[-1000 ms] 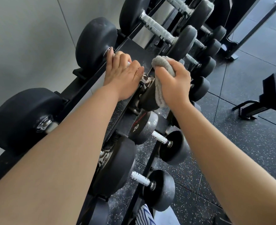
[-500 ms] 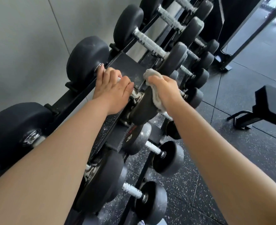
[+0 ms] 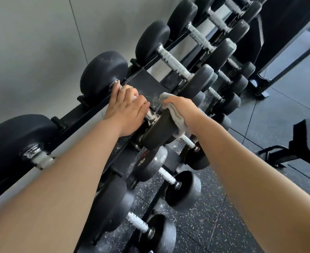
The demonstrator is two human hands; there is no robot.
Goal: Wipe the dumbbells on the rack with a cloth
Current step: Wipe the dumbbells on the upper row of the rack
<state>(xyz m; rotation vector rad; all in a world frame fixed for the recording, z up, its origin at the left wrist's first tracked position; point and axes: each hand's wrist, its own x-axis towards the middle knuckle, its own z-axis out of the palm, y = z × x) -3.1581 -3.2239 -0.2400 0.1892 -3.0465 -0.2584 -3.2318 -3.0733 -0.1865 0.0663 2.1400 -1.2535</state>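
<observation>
Within the last second the right hand (image 3: 184, 111) dragged the cloth (image 3: 177, 121) down over the near head of the dumbbell (image 3: 156, 132) (the one whose handle the left hand (image 3: 126, 110) held). More grey fabric trailed under the wrist, and more black rim showed; the head possibly turned a little, though blur hid that.

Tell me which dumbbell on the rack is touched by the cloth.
The top-row dumbbell, second from the near end. The cloth is pressed against its front head, and no other has cloth on it.
</observation>
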